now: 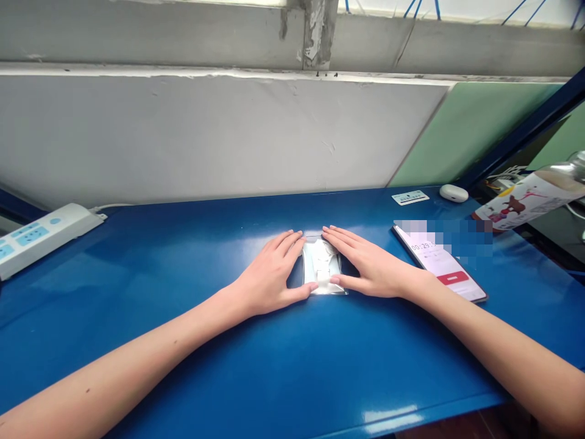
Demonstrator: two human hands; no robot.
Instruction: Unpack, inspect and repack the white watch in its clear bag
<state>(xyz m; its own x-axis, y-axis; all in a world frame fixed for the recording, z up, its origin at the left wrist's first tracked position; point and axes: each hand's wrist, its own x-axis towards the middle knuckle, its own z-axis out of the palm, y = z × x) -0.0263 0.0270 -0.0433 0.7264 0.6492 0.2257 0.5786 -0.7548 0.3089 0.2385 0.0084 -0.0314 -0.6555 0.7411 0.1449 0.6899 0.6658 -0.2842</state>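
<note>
A small clear plastic packet with white and pale blue contents lies flat on the blue table. I cannot make out what is inside it. Along its left edge rests my left hand, its fingers stretched forward and its thumb at the packet's near side. My right hand mirrors it on the right edge, fingers extended and thumb on the near part. Both hands touch the packet without gripping it, and its middle shows between them.
A phone showing a timer lies right of my right hand. Behind it are a small card and a white earbud case. A tilted labelled bottle is at far right. At far left lies a white power strip.
</note>
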